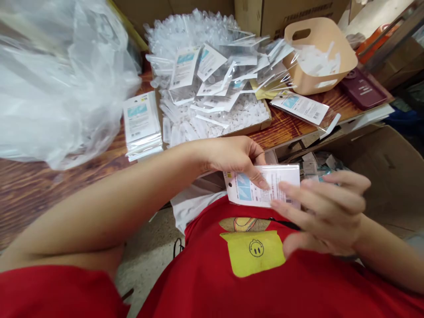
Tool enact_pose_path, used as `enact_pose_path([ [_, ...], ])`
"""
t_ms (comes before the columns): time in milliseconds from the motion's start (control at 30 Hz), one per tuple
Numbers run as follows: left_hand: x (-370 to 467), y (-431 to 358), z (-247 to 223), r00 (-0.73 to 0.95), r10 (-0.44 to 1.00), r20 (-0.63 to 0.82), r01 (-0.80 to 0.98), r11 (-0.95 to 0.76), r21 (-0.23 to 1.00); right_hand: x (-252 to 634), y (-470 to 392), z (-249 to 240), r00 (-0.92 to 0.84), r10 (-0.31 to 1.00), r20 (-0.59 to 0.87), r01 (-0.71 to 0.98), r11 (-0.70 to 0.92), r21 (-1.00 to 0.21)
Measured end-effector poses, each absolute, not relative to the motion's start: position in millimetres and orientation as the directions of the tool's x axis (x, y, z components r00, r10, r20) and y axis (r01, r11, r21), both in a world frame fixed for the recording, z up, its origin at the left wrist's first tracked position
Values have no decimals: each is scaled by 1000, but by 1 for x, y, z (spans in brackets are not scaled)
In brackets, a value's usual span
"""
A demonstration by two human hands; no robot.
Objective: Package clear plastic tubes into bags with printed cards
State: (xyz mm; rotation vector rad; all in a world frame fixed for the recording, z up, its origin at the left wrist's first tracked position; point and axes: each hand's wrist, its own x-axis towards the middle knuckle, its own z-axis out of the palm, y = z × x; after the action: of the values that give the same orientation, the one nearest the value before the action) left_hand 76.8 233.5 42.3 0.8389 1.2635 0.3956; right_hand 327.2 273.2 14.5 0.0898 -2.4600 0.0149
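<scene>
My left hand point(236, 154) grips a flat clear packet point(244, 189) in front of my red shirt, with the thumb on its face and the other fingers behind it. The packet has a white printed card with a blue picture and a hang hole at its left end. Over the packet's right end lie the fingertips of my right hand point(331, 212), its fingers stretched out and the thumb apart, slightly blurred. Beyond my left wrist sits a stack of similar packets point(142, 123). More loose card packets point(185, 66) lie on a heap of small translucent plastic pieces point(188, 33).
A tan basket point(318, 81) with white pieces stands at the back right, beside a dark red phone case point(364, 90). One packet point(301, 106) lies near the table edge. A large plastic bag point(59, 88) fills the left. An open cardboard box point(391, 168) stands below, right.
</scene>
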Motion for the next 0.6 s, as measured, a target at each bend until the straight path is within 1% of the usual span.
enact_pose_path([
  [33, 80, 234, 44, 245, 698, -672, 184, 647, 740, 327, 274, 13, -753, 72, 654, 44, 997, -59],
  [67, 83, 235, 45, 212, 710, -671, 190, 644, 741, 327, 275, 10, -722, 224, 655, 132, 973, -188],
  [100, 88, 236, 45, 188, 723, -665, 197, 635, 747, 326, 275, 8, -691, 379, 616, 182, 916, -358],
  [133, 92, 237, 45, 170, 738, -653, 210, 620, 756, 325, 276, 6, -679, 505, 533, 197, 824, -531],
  [167, 96, 238, 44, 157, 756, -635, 238, 595, 768, 324, 277, 4, -688, 583, 432, 184, 716, -673],
  [200, 100, 239, 43, 149, 776, -613, 280, 561, 779, 324, 279, 3, -706, 618, 346, 161, 616, -771],
  [233, 103, 240, 42, 142, 797, -587, 324, 523, 789, 323, 281, 2, -724, 630, 281, 149, 541, -828],
  [300, 108, 243, 39, 143, 833, -535, 395, 447, 802, 322, 284, 1, -729, 647, 222, 147, 465, -873],
  [367, 112, 245, 35, 156, 854, -496, 434, 392, 811, 320, 286, 1, -686, 696, 211, 164, 431, -888],
  [433, 115, 247, 32, 161, 861, -483, 440, 376, 815, 317, 284, 1, -637, 740, 216, 176, 412, -894],
  [500, 118, 249, 29, 171, 848, -501, 435, 391, 811, 317, 282, 0, -617, 751, 237, 176, 425, -888],
  [567, 122, 252, 27, 230, 815, -532, 431, 405, 807, 326, 282, -2, -643, 719, 266, 174, 474, -863],
  [600, 123, 253, 26, 274, 806, -525, 436, 382, 815, 335, 283, -2, -665, 691, 283, 183, 518, -836],
])
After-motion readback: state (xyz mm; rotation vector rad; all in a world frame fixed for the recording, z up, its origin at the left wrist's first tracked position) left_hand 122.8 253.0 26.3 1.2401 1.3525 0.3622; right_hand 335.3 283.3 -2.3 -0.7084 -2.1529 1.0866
